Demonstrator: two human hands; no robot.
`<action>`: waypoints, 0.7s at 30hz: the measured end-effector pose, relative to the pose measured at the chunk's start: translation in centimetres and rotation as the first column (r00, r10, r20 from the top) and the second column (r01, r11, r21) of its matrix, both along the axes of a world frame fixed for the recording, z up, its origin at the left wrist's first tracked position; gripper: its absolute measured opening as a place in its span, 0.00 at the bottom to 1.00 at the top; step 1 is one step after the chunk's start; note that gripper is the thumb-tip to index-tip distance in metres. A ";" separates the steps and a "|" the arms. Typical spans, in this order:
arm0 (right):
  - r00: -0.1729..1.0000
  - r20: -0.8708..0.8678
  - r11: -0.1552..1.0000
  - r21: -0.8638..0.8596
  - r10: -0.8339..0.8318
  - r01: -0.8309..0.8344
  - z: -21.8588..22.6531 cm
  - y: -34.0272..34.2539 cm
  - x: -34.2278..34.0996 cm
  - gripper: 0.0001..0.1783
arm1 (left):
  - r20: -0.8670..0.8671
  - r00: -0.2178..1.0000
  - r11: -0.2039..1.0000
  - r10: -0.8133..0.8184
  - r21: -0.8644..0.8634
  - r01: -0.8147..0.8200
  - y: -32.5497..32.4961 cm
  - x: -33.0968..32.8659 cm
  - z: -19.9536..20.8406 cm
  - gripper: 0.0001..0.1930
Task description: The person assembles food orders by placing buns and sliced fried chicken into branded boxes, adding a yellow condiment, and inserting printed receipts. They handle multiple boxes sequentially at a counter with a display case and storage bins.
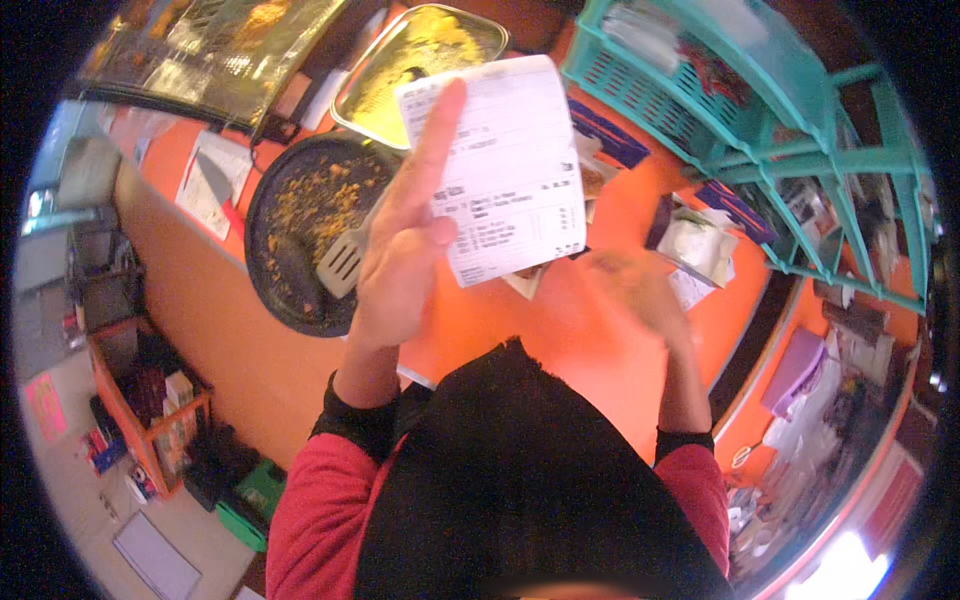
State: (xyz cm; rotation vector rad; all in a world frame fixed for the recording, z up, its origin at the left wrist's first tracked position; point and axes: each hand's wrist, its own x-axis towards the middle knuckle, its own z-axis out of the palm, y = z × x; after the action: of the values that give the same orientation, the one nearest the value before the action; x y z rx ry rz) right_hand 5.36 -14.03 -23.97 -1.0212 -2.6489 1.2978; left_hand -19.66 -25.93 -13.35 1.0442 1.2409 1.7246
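Note:
A white printed paper receipt (pixel 510 170) is raised in front of me, closed in my left hand (pixel 393 275), with the index finger stretched over its face. Just behind that hand, a slotted spatula (pixel 342 264) rests in a round black pan (pixel 290 297) with browned crumbly food; part of its handle is hidden. My right hand (pixel 640 290) is smeared by motion over the orange tabletop (pixel 560 340), its fingers unclear. Nearest to it on the right is a pale wrapped packet (pixel 697 245). Behind the receipt, other items are partly covered.
A metal tray (pixel 345 112) of yellow food stands beyond the pan. A knife (pixel 213 180) with a red handle lies on paper at the left. Teal plastic baskets (pixel 625 75) line the far right. A glass display case (pixel 170 95) sits at the far left.

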 end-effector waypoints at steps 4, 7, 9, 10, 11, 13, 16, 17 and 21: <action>0.617 -0.061 0.387 0.729 -0.784 0.564 -2.7 12.0 15.1 0.11 | 0.171 0.985 0.999 -0.033 0.041 0.026 1.5 2.6 -0.2 0.40; 0.085 0.135 0.157 0.711 -0.987 0.685 -7.9 19.4 23.4 0.13 | 0.125 0.992 1.000 -0.009 -0.020 0.012 2.4 3.6 -0.3 0.42; 0.453 0.047 0.358 0.688 -0.890 0.631 -11.4 22.7 26.4 0.15 | 0.091 0.996 0.997 0.010 -0.077 -0.003 2.5 4.2 -0.7 0.43; 0.561 -0.005 0.411 0.675 -0.828 0.612 -13.4 24.4 26.6 0.14 | 0.083 0.996 0.997 -0.017 -0.068 0.023 3.0 4.3 -0.9 0.43; 0.566 0.018 0.438 0.652 -0.824 0.619 -15.0 25.9 26.6 0.14 | 0.071 0.997 0.998 -0.031 -0.060 0.035 3.0 4.5 -1.3 0.43; 0.614 0.004 0.455 0.674 -0.789 0.581 -17.5 28.1 26.6 0.14 | 0.044 0.998 0.997 -0.040 -0.065 0.043 3.5 5.0 -1.9 0.43; 0.580 0.088 0.457 0.715 -0.810 0.529 -19.3 30.2 26.3 0.14 | -0.010 1.000 0.994 -0.022 -0.106 0.021 4.1 5.9 -2.2 0.43; 0.575 0.099 0.450 0.734 -0.812 0.509 -19.4 30.7 26.2 0.14 | -0.034 0.999 0.993 -0.022 -0.118 0.018 4.4 6.2 -2.3 0.43; 0.618 0.041 0.378 0.822 -0.785 0.426 -18.2 30.6 26.3 0.14 | -0.037 0.999 0.990 -0.033 -0.136 0.028 5.2 8.0 -2.6 0.43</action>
State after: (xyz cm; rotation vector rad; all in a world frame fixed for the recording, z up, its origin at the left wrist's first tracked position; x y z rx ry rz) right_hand 31.69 16.52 -42.22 -1.9648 -2.1362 -0.2653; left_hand -11.71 -20.71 -15.94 1.0157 1.3405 1.5795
